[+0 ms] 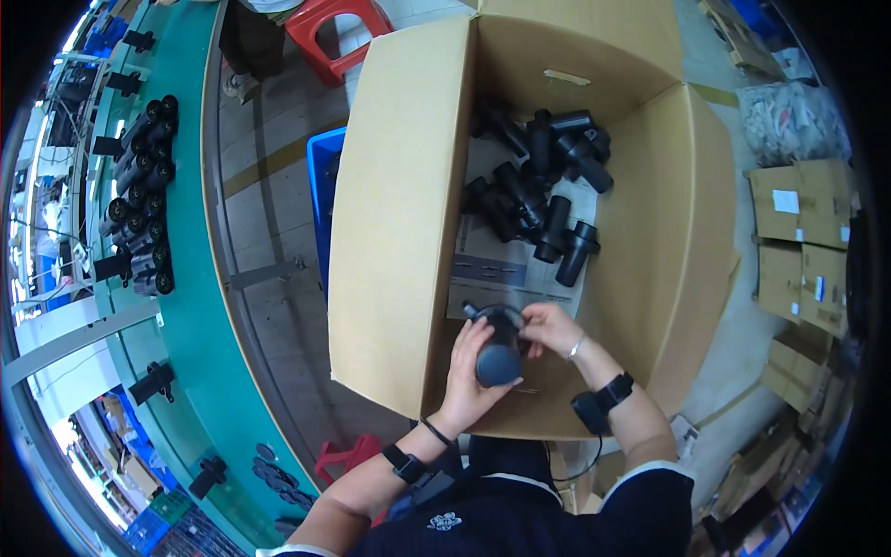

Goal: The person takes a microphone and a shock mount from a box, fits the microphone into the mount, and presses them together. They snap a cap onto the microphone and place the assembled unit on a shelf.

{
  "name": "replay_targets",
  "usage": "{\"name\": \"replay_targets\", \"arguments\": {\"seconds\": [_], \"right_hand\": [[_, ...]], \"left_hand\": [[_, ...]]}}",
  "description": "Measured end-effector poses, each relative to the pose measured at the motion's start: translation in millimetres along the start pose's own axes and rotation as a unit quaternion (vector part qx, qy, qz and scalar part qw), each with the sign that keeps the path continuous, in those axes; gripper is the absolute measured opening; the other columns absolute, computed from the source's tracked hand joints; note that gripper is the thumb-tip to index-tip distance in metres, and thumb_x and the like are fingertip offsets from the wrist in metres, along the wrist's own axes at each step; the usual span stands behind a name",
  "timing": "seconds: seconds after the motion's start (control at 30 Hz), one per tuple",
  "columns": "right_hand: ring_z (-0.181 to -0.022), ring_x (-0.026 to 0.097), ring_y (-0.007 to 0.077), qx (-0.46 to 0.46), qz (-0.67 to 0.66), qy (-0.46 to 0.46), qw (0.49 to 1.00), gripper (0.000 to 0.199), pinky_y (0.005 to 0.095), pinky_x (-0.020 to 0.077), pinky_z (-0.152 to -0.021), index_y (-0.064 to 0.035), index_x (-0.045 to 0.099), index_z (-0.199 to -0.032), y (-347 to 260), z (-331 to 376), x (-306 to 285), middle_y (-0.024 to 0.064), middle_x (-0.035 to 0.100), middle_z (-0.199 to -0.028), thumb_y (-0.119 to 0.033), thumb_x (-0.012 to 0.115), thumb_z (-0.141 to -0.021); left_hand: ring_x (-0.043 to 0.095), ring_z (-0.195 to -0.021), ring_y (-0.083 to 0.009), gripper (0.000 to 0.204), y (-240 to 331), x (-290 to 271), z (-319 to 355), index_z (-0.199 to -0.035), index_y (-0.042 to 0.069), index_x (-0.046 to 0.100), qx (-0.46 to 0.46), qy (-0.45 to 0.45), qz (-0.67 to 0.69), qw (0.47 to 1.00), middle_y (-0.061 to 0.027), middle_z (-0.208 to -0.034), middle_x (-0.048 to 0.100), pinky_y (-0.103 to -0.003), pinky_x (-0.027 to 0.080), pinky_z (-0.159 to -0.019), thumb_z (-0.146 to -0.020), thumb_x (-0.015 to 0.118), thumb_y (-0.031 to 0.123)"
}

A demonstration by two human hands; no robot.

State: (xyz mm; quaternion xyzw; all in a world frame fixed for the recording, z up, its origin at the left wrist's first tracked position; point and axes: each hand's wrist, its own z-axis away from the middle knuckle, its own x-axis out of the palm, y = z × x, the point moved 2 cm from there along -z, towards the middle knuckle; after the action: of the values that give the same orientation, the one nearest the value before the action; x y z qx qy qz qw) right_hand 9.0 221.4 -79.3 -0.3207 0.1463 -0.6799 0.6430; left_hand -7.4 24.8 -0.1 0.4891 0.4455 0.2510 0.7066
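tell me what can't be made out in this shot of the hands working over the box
- Head view: the far end of the black cylinder is covered by the left hand and right hand.
- The cardboard box floor is partly hidden under the heap of black parts.
- Parts on the green conveyor are too small and bent by the rim.
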Motion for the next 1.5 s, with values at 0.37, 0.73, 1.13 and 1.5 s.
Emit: {"name": "replay_targets", "arguments": {"seconds": [0.37,0.73,1.13,1.5], "right_hand": [[-0.096,0.062,0.0373,0.027,0.672,0.301,0.676,0.076,0.0431,0.0509,-0.083,-0.0310,0.009,-0.147,-9,-180,-117,0.0217,0.047,-0.125,-0.003,0.046,-0.087],[-0.104,0.059,0.0355,0.054,0.630,0.238,0.737,0.037,0.0429,0.0499,-0.086,-0.0134,0.049,-0.124,-3,-180,-97,0.0195,0.061,-0.109,-0.012,0.052,-0.087],[-0.084,0.060,0.0219,-0.190,0.509,0.232,0.807,0.044,0.0322,0.0478,-0.078,0.0002,0.056,-0.106,-32,-10,-54,0.0113,0.063,-0.090,0.002,0.066,-0.063],[-0.069,0.050,0.0061,-0.308,0.520,-0.036,0.796,0.025,0.0225,0.0431,-0.060,-0.0014,0.056,-0.089,-198,140,322,-0.0010,0.056,-0.077,0.006,0.063,-0.066]], "left_hand": [[0.047,-0.120,-0.0249,0.060,31,-43,2,-0.122,0.004,0.041,-0.108,-0.074,0.292,0.947,-0.0135,-0.123,0.052,-0.039,0.037,-0.102,-0.072,0.075,0.006],[0.050,-0.119,-0.0306,0.057,42,-105,41,-0.119,0.001,0.044,-0.146,-0.034,0.375,0.915,-0.0159,-0.118,0.055,-0.045,0.038,-0.102,-0.074,0.075,0.015],[0.055,-0.108,-0.0178,0.047,28,-204,167,-0.119,0.004,0.052,-0.073,0.134,0.438,0.886,-0.0085,-0.117,0.059,-0.034,0.043,-0.096,-0.079,0.074,0.016],[0.054,-0.103,-0.0152,0.045,-12,-325,419,-0.115,0.004,0.055,-0.070,0.529,0.405,0.743,-0.0045,-0.109,0.060,-0.032,0.042,-0.093,-0.077,0.077,0.016]]}}
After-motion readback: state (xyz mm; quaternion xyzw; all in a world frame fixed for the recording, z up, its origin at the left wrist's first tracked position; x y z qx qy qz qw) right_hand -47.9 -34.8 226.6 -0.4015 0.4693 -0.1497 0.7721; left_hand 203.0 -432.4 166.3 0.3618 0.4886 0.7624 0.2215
